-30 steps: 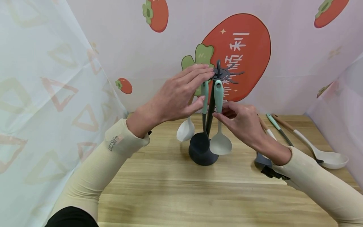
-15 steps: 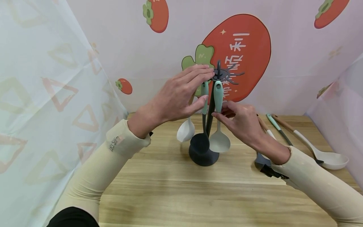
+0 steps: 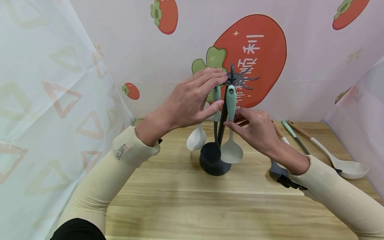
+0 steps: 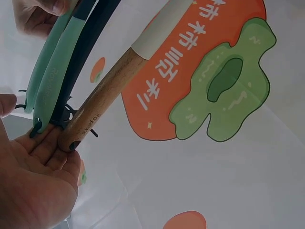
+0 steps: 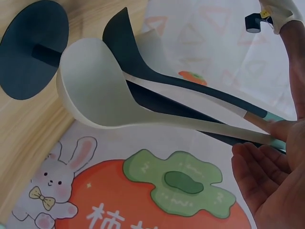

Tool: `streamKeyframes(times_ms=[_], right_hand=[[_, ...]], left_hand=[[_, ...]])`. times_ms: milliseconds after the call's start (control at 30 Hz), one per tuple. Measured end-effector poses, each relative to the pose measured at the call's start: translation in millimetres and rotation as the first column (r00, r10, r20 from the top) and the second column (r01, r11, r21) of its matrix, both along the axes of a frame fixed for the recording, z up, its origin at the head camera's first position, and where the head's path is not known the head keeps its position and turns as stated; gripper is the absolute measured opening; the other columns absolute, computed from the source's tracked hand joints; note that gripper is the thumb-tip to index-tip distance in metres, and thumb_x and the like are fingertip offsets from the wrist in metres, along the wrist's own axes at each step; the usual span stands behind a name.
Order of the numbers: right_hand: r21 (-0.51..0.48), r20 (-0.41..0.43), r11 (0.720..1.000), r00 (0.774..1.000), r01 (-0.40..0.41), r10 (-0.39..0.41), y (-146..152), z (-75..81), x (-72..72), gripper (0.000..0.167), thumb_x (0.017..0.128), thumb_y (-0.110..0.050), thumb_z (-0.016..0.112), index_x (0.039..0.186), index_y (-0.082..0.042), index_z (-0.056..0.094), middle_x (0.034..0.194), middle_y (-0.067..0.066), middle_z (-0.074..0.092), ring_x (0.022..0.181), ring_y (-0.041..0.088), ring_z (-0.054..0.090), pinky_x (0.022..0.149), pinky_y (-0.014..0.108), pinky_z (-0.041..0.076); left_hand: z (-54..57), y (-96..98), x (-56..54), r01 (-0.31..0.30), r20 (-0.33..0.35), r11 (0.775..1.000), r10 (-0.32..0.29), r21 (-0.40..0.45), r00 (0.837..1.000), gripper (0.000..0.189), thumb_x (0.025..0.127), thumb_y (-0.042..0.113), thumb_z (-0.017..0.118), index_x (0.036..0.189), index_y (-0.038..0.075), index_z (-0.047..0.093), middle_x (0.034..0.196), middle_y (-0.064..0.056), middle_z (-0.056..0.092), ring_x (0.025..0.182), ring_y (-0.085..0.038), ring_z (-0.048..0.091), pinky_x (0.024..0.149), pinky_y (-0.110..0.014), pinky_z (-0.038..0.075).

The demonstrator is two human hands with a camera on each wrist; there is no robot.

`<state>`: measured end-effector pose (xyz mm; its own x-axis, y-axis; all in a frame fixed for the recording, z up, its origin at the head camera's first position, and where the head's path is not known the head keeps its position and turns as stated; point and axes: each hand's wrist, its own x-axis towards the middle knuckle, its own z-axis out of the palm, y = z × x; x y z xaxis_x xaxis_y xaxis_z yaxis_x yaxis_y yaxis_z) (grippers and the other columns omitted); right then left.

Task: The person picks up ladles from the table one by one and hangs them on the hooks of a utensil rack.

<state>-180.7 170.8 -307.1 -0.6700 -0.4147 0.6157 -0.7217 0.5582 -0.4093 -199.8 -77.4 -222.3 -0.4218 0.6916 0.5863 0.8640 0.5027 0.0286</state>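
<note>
Two hands are at work around one stand, with three ladles upright about its post. At the left, the left hand [image 3: 189, 100] has its fingers straight and gripping nothing, the fingertips touching the stand's top and the handle ends. Below it is the white ladle [image 3: 196, 139], the only one of the three with a wooden handle, its end against those fingers. Next comes the dark ladle [image 3: 211, 152], mint-handled, in front of the stand [image 3: 215, 169]. Just right of that is the pale ladle [image 3: 232, 151], also mint-handled, bowl down beside the post; whether its hole is over a hook I cannot tell. The right hand [image 3: 256, 128] pinches it where handle meets neck. Farther right, three handles show on the table [image 3: 180, 206]: a wooden handle [image 3: 278, 130], a mint handle [image 3: 289, 129] and that of the white spoon [image 3: 351, 169]; one dark head [image 3: 277, 170] shows beside the right forearm. Compared with a second ago, the pale ladle's bowl sits slightly farther left, and the left thumb reaches farther right, nearer its handle.
</note>
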Motion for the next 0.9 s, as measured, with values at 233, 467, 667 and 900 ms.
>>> streamKeyframes(times_ms=[233,467,667,900], right_hand=[[0.035,0.028,0.999,0.999,-0.02,0.019,5.6,0.5,0.9,0.035,0.085,-0.012,0.089,0.114,0.001,0.074,0.097,0.009,0.08,0.084,0.024,0.08,0.069,0.041,0.066],[0.049,0.025,0.999,0.999,-0.021,0.02,13.7,-3.5,-0.3,0.032,0.085,-0.013,0.09,0.11,-0.001,0.075,0.096,0.008,0.08,0.085,0.023,0.08,0.064,0.039,0.065],[0.065,0.042,0.998,0.999,0.017,-0.02,23.8,-6.1,-1.6,0.028,0.084,-0.014,0.09,0.106,-0.003,0.076,0.095,0.01,0.079,0.085,0.024,0.079,0.065,0.041,0.066],[0.075,0.024,0.995,0.998,0.06,-0.062,38.7,-7.9,-6.8,0.037,0.083,-0.016,0.091,0.112,0.001,0.076,0.099,0.012,0.08,0.084,0.024,0.079,0.067,0.042,0.066]], left_hand=[[1.1,0.0,0.0,-0.003,-0.003,1.0,0.003,-0.004,1.0,0.056,0.104,0.034,0.063,0.148,0.0,0.058,0.155,-0.015,0.056,0.151,-0.025,0.043,0.126,-0.029,0.031],[4.7,0.3,0.4,-0.003,-0.015,1.0,0.003,-0.017,1.0,0.057,0.104,0.036,0.065,0.146,-0.002,0.06,0.152,-0.015,0.059,0.148,-0.026,0.047,0.126,-0.031,0.033],[7.2,0.7,0.9,-0.022,-0.001,0.999,0.022,-0.04,1.0,0.058,0.104,0.038,0.064,0.146,-0.002,0.059,0.153,-0.016,0.058,0.149,-0.027,0.046,0.127,-0.032,0.031],[6.4,1.2,1.2,-0.015,0.0,0.999,0.015,-0.044,1.0,0.059,0.104,0.038,0.065,0.147,-0.002,0.058,0.154,-0.017,0.057,0.151,-0.027,0.044,0.128,-0.033,0.029]])
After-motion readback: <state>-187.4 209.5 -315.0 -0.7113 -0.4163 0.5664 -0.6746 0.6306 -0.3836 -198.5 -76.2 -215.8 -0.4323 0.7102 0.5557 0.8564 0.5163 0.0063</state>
